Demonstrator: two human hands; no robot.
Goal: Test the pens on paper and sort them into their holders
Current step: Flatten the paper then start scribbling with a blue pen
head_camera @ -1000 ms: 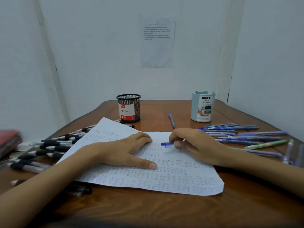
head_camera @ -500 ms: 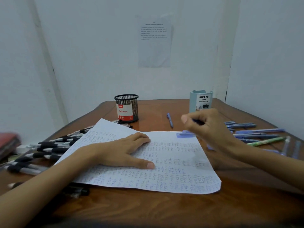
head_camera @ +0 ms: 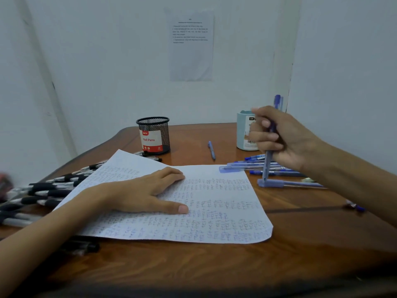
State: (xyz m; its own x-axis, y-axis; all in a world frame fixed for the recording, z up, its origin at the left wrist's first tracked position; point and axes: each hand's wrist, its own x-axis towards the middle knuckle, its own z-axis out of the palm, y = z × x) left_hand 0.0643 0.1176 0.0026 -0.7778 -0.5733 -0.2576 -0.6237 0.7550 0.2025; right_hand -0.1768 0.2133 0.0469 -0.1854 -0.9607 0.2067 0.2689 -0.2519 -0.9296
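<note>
My right hand (head_camera: 279, 136) is raised in front of the pale blue holder (head_camera: 243, 132) and grips a blue pen (head_camera: 268, 162) almost upright, tip down. A loose blue cap (head_camera: 231, 169) lies at the top right corner of the paper (head_camera: 214, 211). My left hand (head_camera: 141, 193) rests flat on the scribbled paper. The black mesh holder (head_camera: 153, 135), labelled Ball Pens, stands at the back left. Several blue pens (head_camera: 279, 172) lie on the table under my right hand. Several black pens (head_camera: 43, 190) lie to the left of the paper.
A single blue pen (head_camera: 211, 150) lies between the two holders. The wooden table (head_camera: 300, 244) meets white walls at the back and right. A printed sheet (head_camera: 191, 45) hangs on the back wall. A red thing (head_camera: 4, 181) shows at the far left edge.
My right hand has lifted off the paper with the blue pen, moved right and back toward the pale blue holder, and turned the pen upright. My left hand has stayed on the paper.
</note>
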